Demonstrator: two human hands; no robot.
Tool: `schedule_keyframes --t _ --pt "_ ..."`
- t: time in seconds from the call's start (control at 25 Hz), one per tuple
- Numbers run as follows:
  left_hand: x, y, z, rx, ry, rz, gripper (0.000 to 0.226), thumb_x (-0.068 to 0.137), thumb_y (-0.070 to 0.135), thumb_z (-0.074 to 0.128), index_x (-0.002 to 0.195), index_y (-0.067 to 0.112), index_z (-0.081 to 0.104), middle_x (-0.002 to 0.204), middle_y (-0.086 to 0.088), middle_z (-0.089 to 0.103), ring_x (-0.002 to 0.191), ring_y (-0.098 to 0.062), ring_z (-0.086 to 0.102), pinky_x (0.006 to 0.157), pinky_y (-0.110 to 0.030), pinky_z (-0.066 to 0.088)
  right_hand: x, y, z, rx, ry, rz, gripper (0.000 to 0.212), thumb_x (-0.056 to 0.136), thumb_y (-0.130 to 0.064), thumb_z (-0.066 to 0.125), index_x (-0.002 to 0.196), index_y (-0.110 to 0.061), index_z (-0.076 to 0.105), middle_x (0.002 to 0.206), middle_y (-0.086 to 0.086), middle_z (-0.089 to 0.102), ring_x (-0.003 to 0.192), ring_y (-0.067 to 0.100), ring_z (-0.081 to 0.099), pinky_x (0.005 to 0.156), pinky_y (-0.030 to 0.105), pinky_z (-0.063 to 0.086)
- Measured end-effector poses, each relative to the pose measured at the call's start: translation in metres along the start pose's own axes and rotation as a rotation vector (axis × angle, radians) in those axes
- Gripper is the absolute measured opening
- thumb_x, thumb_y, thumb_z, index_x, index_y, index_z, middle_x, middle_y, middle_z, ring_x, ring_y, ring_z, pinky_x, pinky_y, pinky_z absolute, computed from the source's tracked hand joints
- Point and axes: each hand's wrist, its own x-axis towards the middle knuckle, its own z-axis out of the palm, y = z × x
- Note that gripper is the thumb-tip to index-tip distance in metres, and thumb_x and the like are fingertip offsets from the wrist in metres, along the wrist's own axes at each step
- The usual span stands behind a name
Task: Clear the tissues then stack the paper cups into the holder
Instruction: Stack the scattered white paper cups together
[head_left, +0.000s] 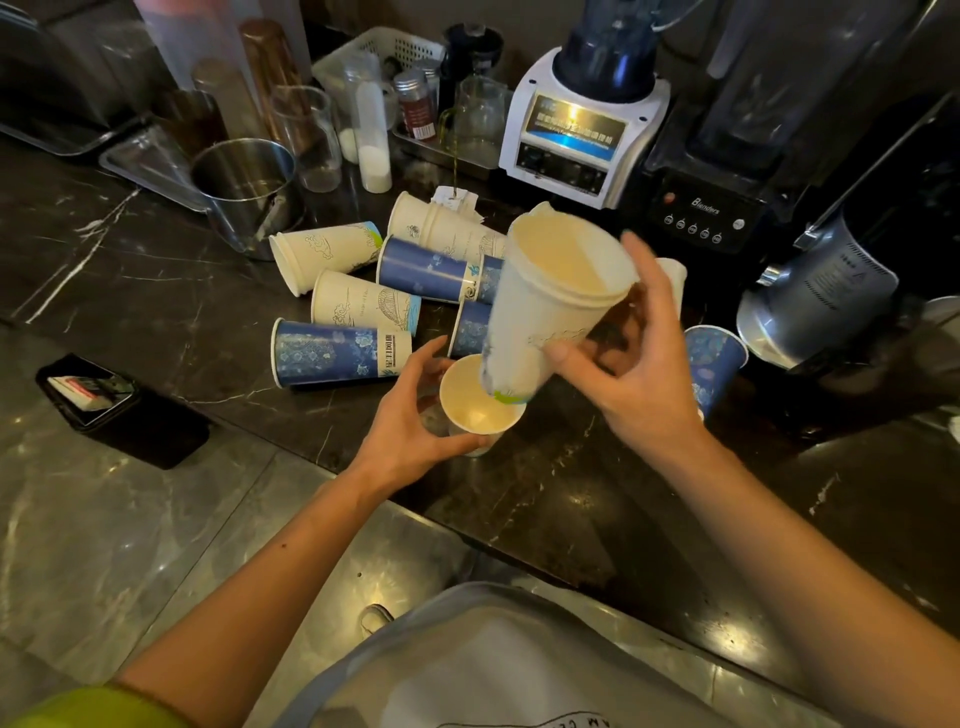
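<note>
On the counter (182, 291) a cup (480, 415) stands upright in the left hand (410, 421). The right hand (644, 374), at its 2 o'clock, holds a second cup (545, 306) tilted, base at the first cup's mouth. Fallen cups (343, 353) lie from 10 to 12 o'clock, with a pot (249, 192) behind them at 11. A blender (582, 140) stands at 1 o'clock, a second blender (727, 171) to its right. A third cup (714, 358) is at 3, a box (88, 389) at 9.
</note>
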Motion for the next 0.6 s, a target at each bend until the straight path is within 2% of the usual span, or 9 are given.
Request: schedule_keyframes --t 0.08,0.16,0.28,0.32,0.44,0.6 --pt "0.001 0.000 0.000 -0.008 0.002 -0.002 0.112 0.059 0.046 0.090 0.149 0.039 0.026 0.137 0.019 0.049 0.126 0.006 0.049 0.103 -0.018 0.041 -0.003 0.011 0.011 -0.093 -0.089 -0.017 0.090 0.078 -0.038 0.081 0.148 -0.043 0.025 0.149 -0.017 0.037 0.137 0.008 0.040 0.097 0.028 0.051" --pt "0.001 0.000 -0.004 -0.013 0.013 -0.004 0.110 0.057 0.051 0.088 0.147 0.045 0.026 0.138 0.024 0.049 0.127 0.007 0.048 0.103 -0.018 0.042 -0.006 0.024 0.019 -0.221 -0.164 -0.001 0.091 0.077 -0.042 0.080 0.148 -0.045 0.023 0.148 -0.026 0.033 0.138 0.003 0.037 0.101 0.024 0.047" --pt "-0.001 0.001 -0.008 0.003 0.015 0.004 0.104 0.060 0.043 0.091 0.136 0.065 0.024 0.127 0.046 0.046 0.123 0.018 0.046 0.094 -0.003 0.040 -0.008 0.036 0.024 -0.311 -0.228 0.048 0.088 0.077 -0.048 0.078 0.146 -0.049 0.024 0.142 -0.039 0.031 0.134 -0.007 0.036 0.102 0.016 0.043" --pt "-0.002 0.000 -0.009 -0.001 0.013 0.015 0.103 0.061 0.037 0.092 0.136 0.064 0.026 0.128 0.047 0.045 0.124 0.018 0.045 0.093 -0.002 0.039 -0.009 0.040 0.024 -0.326 -0.262 0.063 0.086 0.076 -0.050 0.077 0.145 -0.049 0.025 0.143 -0.037 0.033 0.133 -0.007 0.037 0.103 0.016 0.043" --pt "-0.004 -0.004 -0.009 -0.027 -0.003 0.051 0.098 0.065 0.031 0.091 0.140 0.052 0.033 0.133 0.042 0.046 0.128 0.013 0.045 0.097 -0.005 0.039 -0.016 0.052 0.026 -0.391 -0.377 0.144 0.087 0.076 -0.056 0.073 0.148 -0.041 0.029 0.151 -0.019 0.038 0.138 0.002 0.037 0.108 0.032 0.044" --pt "-0.006 -0.006 -0.009 -0.058 -0.058 0.050 0.094 0.066 0.034 0.091 0.144 0.041 0.039 0.135 0.034 0.051 0.130 0.007 0.046 0.101 -0.009 0.040 -0.026 0.061 0.027 -0.248 -0.373 0.232 0.086 0.082 -0.034 0.077 0.153 -0.027 0.029 0.151 -0.008 0.041 0.137 0.006 0.041 0.105 0.032 0.047"
